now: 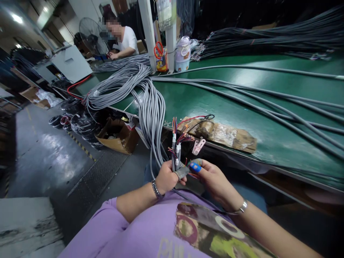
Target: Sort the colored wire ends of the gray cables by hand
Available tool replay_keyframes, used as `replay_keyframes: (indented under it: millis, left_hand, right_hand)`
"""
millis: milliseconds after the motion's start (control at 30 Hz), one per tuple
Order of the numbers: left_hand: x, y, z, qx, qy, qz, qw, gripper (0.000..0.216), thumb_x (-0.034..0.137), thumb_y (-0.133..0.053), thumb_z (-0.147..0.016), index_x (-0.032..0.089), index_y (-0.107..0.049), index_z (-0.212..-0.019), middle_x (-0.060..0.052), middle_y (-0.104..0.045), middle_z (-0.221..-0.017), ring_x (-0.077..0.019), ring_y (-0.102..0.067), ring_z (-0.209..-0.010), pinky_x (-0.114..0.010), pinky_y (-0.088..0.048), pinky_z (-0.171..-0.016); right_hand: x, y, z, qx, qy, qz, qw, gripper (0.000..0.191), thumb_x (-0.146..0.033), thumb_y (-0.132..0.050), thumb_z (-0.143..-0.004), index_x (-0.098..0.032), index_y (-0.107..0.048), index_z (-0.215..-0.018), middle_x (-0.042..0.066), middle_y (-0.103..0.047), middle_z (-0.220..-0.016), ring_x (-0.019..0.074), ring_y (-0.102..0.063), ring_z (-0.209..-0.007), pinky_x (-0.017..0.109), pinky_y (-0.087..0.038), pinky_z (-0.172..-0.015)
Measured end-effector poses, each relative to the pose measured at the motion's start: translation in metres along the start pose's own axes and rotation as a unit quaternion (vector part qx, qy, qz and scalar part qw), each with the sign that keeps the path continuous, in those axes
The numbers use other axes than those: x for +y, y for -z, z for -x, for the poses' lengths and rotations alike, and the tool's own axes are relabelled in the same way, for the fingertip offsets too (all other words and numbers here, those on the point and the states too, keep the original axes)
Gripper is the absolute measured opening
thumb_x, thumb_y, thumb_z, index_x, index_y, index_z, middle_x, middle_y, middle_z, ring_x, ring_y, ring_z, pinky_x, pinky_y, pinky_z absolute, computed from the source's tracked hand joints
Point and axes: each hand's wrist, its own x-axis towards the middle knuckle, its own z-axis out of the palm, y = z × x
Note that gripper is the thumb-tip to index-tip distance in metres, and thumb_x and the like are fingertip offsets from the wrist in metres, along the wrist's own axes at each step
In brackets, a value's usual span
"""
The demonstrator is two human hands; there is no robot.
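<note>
The cable ends (175, 148) are held upright in the left hand (165, 179), in front of the body and just short of the tabletop (215, 96) edge. The grip there is closed into a fist around the grey sheaths. Above the fist the sheaths are seen stripped, with coloured conductors fanned out at the tips and white sleeves fitted on a few of them. That much looks finished. The loose coloured strands, judged from how they splay, are left to be dealt with.

The right hand (215, 179) is brought in close beside the fist, touching or nearly touching it. A blue fingertip cover (195, 167) is worn on the thumb, which is pressed towards the forefinger, and thin red wires are seen just below it. Whether a strand is actually pinched in that grip cannot be told.

The cable ends belong to a grey cable bundle (152, 107), which is draped down over the tabletop edge from coils further back. A worn cardboard pad (228, 134) lies on the tabletop just beyond the hands, with a small pink piece (198, 146) at its near end. More long cables are laid across the green surface. A co-worker (126, 39) is seated well apart at the far end, beside a fan (91, 36).
</note>
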Motion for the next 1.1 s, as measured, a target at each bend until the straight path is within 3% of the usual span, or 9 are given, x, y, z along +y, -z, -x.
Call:
replay_keyframes:
  millis: [133,367,567,700,900,1100]
  left_hand:
    - [-0.004,0.002,-0.001,0.035,-0.011,0.017,0.999,0.036,0.045,-0.072,-0.071,0.013,-0.056,-0.067,0.001,-0.057,-0.051,-0.0087,-0.053,-0.042,-0.021,-0.047,-0.043]
    - [-0.001,-0.004,-0.007,0.065,-0.008,0.049,0.997,0.038,0.047,-0.072,-0.070,0.014,-0.054,-0.065,0.002,-0.055,-0.050,-0.0081,-0.051,-0.039,-0.020,-0.044,-0.039]
    - [0.008,-0.005,-0.007,0.087,0.011,0.065,0.994,0.040,0.047,-0.075,-0.065,0.014,-0.054,-0.063,0.003,-0.054,-0.047,-0.0075,-0.048,-0.036,-0.019,-0.040,-0.036]
    - [0.013,-0.003,-0.005,0.066,0.029,0.085,0.994,0.040,0.047,-0.078,-0.061,0.014,-0.055,-0.065,0.003,-0.054,-0.047,-0.0070,-0.046,-0.036,-0.019,-0.041,-0.036]
    - [0.030,-0.005,-0.009,-0.025,0.062,0.078,0.995,0.044,0.048,-0.080,-0.055,0.014,-0.053,-0.060,0.002,-0.053,-0.045,-0.0072,-0.045,-0.034,-0.019,-0.036,-0.034]
    - [0.039,-0.013,-0.018,-0.044,0.076,0.088,0.992,0.047,0.051,-0.081,-0.050,0.015,-0.052,-0.061,0.003,-0.052,-0.043,-0.0074,-0.044,-0.032,-0.020,-0.033,-0.033]
  right_hand:
    - [-0.003,0.001,0.000,0.006,-0.008,0.027,1.000,0.040,-0.051,-0.084,-0.054,-0.017,-0.065,-0.065,0.000,-0.058,-0.059,0.0096,-0.042,-0.051,0.024,-0.033,-0.048]
    - [-0.011,0.006,0.003,0.011,0.008,0.070,0.997,0.037,-0.047,-0.084,-0.054,-0.017,-0.063,-0.063,-0.002,-0.053,-0.053,0.0101,-0.041,-0.050,0.025,-0.033,-0.049]
    - [-0.012,0.018,0.003,0.030,-0.004,0.014,0.999,0.036,-0.043,-0.085,-0.053,-0.018,-0.061,-0.061,-0.004,-0.049,-0.050,0.0089,-0.041,-0.049,0.023,-0.033,-0.047]
    - [-0.015,0.029,-0.001,0.033,0.004,-0.038,0.999,0.036,-0.045,-0.083,-0.058,-0.019,-0.059,-0.060,-0.004,-0.048,-0.051,0.0093,-0.043,-0.050,0.022,-0.039,-0.049]
    - [-0.027,0.027,-0.027,0.019,-0.044,-0.084,0.995,0.052,-0.070,-0.063,-0.070,-0.019,-0.069,-0.078,0.006,-0.066,-0.076,0.0139,-0.056,-0.059,0.026,-0.050,-0.055]
    - [-0.039,0.007,-0.041,-0.023,-0.024,-0.100,0.994,0.044,-0.062,-0.069,-0.070,-0.018,-0.067,-0.073,0.002,-0.063,-0.065,0.0144,-0.057,-0.058,0.027,-0.048,-0.056]
